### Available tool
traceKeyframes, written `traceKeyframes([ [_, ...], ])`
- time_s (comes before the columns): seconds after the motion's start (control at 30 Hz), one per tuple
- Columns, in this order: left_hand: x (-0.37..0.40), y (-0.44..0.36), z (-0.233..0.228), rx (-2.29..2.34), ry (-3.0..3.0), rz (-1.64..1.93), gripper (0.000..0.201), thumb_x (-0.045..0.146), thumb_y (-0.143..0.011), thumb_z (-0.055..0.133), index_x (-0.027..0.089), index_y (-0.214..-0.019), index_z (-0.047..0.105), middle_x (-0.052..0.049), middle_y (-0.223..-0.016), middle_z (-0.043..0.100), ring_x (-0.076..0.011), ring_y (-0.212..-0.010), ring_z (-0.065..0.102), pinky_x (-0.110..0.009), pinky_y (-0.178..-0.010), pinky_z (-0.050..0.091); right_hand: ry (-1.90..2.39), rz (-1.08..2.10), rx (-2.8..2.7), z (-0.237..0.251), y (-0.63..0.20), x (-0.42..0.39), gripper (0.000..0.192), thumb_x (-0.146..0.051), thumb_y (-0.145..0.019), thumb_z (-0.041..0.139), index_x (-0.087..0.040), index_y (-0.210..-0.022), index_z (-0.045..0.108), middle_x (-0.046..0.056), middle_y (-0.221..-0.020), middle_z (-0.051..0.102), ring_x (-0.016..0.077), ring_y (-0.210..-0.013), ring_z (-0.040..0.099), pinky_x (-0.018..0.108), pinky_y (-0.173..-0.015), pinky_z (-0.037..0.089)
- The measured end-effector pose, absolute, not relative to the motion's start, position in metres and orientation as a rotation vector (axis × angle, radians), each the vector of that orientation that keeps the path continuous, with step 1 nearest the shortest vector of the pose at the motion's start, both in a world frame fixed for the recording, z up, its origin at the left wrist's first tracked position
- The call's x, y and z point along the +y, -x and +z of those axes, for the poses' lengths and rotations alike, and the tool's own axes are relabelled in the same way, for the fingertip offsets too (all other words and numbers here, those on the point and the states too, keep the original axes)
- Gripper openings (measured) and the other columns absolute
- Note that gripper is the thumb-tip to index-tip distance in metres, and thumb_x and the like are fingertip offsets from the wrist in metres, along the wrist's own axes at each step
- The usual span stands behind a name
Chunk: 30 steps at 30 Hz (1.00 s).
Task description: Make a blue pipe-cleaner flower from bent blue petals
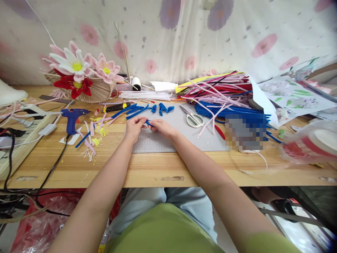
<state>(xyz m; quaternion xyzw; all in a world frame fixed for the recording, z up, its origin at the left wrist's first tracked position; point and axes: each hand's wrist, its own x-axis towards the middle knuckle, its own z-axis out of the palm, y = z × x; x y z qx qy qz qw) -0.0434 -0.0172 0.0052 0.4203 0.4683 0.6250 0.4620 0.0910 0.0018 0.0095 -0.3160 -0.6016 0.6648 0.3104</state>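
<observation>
Blue pipe cleaner [150,123] between left hand [135,127] and right hand [162,127].

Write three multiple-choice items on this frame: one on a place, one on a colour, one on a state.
1. Where do the scissors lie?
A. on the grey mat
B. on the floor
C. in the basket

2. What colour is the glue gun?
A. red
B. blue
C. white

3. What are both hands doing?
A. resting flat
B. holding the scissors
C. pinching a blue stem

Answers: 1 A, they lie on the mat beyond the right hand. 2 B, its body is blue. 3 C, the left hand and right hand meet on the stem.
</observation>
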Motion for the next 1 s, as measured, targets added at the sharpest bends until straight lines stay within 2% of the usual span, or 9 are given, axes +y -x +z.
traceKeyframes([
  [0.1,-0.017,0.041,0.004,1.196,-1.083,1.540,0.017,0.028,-0.064,0.069,0.013,-0.063,0.061,0.001,-0.058,0.060,-0.0058,-0.046,0.050,-0.019,-0.046,0.039,0.871,1.698,-1.630,0.009,-0.090,0.001,0.028,-0.037,-0.080,0.048,-0.015,-0.063,0.049,-0.008,-0.045,0.029,0.0061,-0.046,0.023,0.023,-0.050,0.016],
  [0.27,-0.017,0.039,0.000,1.169,-1.072,1.552,0.019,0.028,-0.067,0.067,0.015,-0.062,0.055,0.005,-0.053,0.054,-0.0054,-0.041,0.047,-0.019,-0.046,0.039,0.840,1.673,-1.681,0.010,-0.091,0.000,0.031,-0.041,-0.079,0.048,-0.013,-0.067,0.053,-0.007,-0.050,0.034,0.0068,-0.051,0.028,0.023,-0.053,0.021],
  [0.47,-0.019,0.040,0.003,1.092,-0.986,1.472,0.029,0.042,-0.067,0.067,0.014,-0.070,0.062,0.006,-0.047,0.047,-0.0066,-0.042,0.048,-0.020,-0.047,0.042,0.822,1.626,-1.693,0.005,-0.089,0.005,0.029,-0.038,-0.081,0.047,-0.013,-0.068,0.053,-0.004,-0.060,0.044,0.0063,-0.056,0.033,0.023,-0.058,0.027],
  [0.53,-0.020,0.040,0.004,1.065,-0.991,1.450,0.032,0.045,-0.067,0.067,0.014,-0.072,0.063,0.004,-0.049,0.050,-0.0070,-0.043,0.049,-0.020,-0.046,0.042,0.814,1.612,-1.719,0.005,-0.088,0.005,0.029,-0.037,-0.082,0.046,-0.013,-0.067,0.052,-0.003,-0.063,0.047,0.0063,-0.057,0.035,0.023,-0.059,0.028],
  [0.77,-0.017,0.042,0.001,1.204,-1.038,1.527,0.023,0.035,-0.061,0.072,0.013,-0.063,0.064,0.003,-0.052,0.057,-0.0051,-0.040,0.045,-0.019,-0.043,0.039,0.772,1.517,-1.932,0.008,-0.092,0.003,0.034,-0.041,-0.088,0.038,-0.013,-0.074,0.052,-0.004,-0.059,0.043,0.0078,-0.057,0.036,0.023,-0.059,0.029],
  [1.0,-0.020,0.035,-0.001,1.252,-0.978,1.583,0.033,0.042,-0.065,0.068,0.015,-0.084,0.068,-0.002,-0.078,0.067,-0.0095,-0.064,0.058,-0.020,-0.057,0.046,0.875,1.272,-1.951,-0.005,-0.090,0.009,0.023,-0.035,-0.086,0.044,-0.015,-0.082,0.056,-0.002,-0.067,0.050,0.0094,-0.063,0.040,0.022,-0.060,0.033],
])
